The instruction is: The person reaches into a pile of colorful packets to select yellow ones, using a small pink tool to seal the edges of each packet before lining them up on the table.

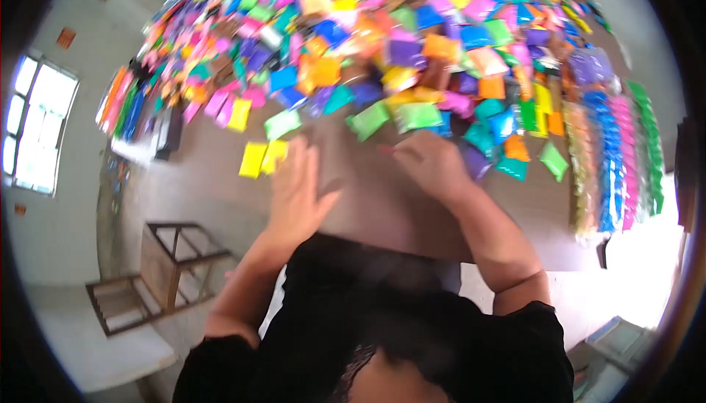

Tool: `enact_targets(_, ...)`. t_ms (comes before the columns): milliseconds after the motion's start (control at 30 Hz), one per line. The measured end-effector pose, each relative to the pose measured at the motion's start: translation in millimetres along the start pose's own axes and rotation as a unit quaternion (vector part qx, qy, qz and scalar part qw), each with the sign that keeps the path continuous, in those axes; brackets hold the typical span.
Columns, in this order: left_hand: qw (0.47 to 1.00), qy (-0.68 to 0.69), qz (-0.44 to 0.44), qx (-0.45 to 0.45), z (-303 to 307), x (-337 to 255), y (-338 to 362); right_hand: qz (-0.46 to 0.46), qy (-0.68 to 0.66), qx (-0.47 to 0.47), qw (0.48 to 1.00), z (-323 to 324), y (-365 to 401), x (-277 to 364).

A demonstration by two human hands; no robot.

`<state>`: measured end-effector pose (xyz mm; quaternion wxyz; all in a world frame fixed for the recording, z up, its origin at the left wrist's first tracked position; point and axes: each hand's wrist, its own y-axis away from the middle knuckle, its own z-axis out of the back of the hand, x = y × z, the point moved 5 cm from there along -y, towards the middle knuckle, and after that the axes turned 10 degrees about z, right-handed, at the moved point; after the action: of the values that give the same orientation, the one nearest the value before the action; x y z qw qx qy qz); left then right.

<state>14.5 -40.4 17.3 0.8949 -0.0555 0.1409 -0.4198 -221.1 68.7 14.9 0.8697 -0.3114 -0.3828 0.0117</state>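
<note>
1. Head view, looking down over a brown table (382,208). The far half is covered by a loose heap of small coloured packets (382,35).
2. Left hand (298,191): flat, palm down, fingers spread and thumb out to the side. It holds nothing. Motion blur is present, so I cannot tell whether it touches the tabletop.
3. Two yellow packets (262,157) lie side by side on bare table just beyond the left fingertips, at the near edge of the heap. The nearer one is just beside the fingertips, and contact is unclear.
4. Right hand (435,164): knuckles up, fingers curled and drawn together. A small pink-red bit shows at the fingertips, too blurred to tell whether it is pinched.
5. Green packet (368,120) lies just beyond the right fingertips, apart from them. A purple packet (476,162) sits just beside the back of the right hand.
6. The hands are apart, with bare table between them.
7. Sorted strips of packets (610,160) run in colour rows along the right side of the table, well apart from both hands.
8. Wooden frame (176,256) stands on the floor at lower left, and a window (33,127) shows at far left.
</note>
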Motion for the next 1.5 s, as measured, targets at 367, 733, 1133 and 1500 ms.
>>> enact_targets(367, 0.997, 0.053, -0.032, 0.039, -23, -14, -1, -0.017, -0.019, 0.013, 1.000, -1, 1, -3)
enact_targets(733, 0.974, 0.221, -0.059, 0.007, 13, -39, -17, 0.005, 0.026, 0.040, 0.999, -8, 3, -6)
enact_targets(1133, 0.890, 0.183, -0.416, 0.038, 4, -271, -144, 0.081, -0.227, -0.172, 0.955, -19, 7, -20)
enact_targets(1500, 0.923, -0.091, -0.367, 0.072, -102, -378, -218, 0.006, -0.174, -0.065, 0.983, -30, 4, -19)
